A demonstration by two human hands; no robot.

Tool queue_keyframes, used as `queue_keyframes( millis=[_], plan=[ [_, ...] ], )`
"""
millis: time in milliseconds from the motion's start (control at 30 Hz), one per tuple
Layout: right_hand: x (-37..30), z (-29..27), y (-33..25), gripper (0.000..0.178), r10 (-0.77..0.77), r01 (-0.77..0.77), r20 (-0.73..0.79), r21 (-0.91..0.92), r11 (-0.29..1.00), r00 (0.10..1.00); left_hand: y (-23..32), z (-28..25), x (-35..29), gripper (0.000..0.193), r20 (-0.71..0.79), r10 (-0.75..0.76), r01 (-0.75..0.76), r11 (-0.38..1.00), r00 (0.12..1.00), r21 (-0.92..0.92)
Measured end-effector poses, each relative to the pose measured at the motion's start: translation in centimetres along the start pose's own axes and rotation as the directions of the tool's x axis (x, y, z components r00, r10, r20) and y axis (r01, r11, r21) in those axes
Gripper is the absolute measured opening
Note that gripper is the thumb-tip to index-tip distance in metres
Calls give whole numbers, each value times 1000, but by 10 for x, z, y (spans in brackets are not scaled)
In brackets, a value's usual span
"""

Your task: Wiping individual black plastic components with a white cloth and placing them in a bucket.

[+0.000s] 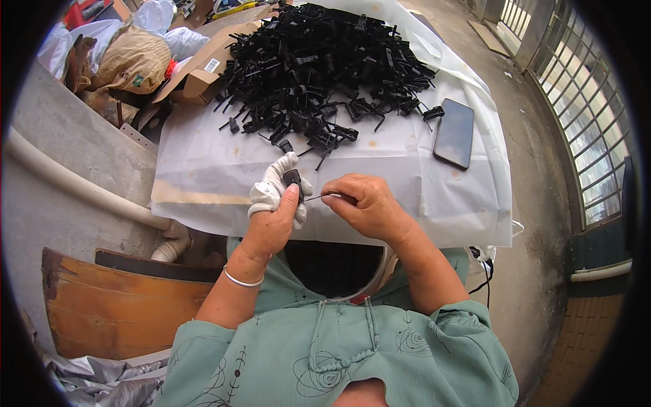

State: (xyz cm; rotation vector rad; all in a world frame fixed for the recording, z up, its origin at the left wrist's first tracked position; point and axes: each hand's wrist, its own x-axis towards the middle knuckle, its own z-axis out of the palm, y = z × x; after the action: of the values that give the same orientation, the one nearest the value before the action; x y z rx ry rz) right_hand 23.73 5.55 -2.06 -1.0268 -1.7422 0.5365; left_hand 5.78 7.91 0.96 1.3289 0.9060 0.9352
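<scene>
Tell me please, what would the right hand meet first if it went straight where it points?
The right hand points left, so it would probably first meet the black part in the left hand; depth is unclear.

Brt daylight, strongest at barred window [588, 112], R; soft shadows; ctr fairly sharp; fisheye bend, blk corners.

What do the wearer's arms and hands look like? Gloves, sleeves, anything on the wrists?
Left hand: white, cloth-looking glove covering part of it, thumb exposed; slim, silvery bangle near that wrist. Right hand: no glove, no bangle visible. Both forearms bare below loose, short green sleeves. No cables on either arm.
</scene>
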Motion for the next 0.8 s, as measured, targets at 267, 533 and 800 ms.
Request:
queue_keyframes(
  millis=[267, 533, 800],
  plan=[
    [-2, 7, -7, 15, 241, -248, 62, 152, 957, 968, 1, 0, -4, 30, 314, -115, 107, 993, 942, 42],
    [-1, 8, -10, 22, 165, -205, 205, 191, 960, 965, -10, 3, -1, 23, 231, 86, -141, 962, 969, 234],
    [-1, 14, -18, 27, 279, -334, 305, 147, 931, 911, 12, 0, -18, 24, 244, -5, -136, 819, 970, 558]
  ],
)
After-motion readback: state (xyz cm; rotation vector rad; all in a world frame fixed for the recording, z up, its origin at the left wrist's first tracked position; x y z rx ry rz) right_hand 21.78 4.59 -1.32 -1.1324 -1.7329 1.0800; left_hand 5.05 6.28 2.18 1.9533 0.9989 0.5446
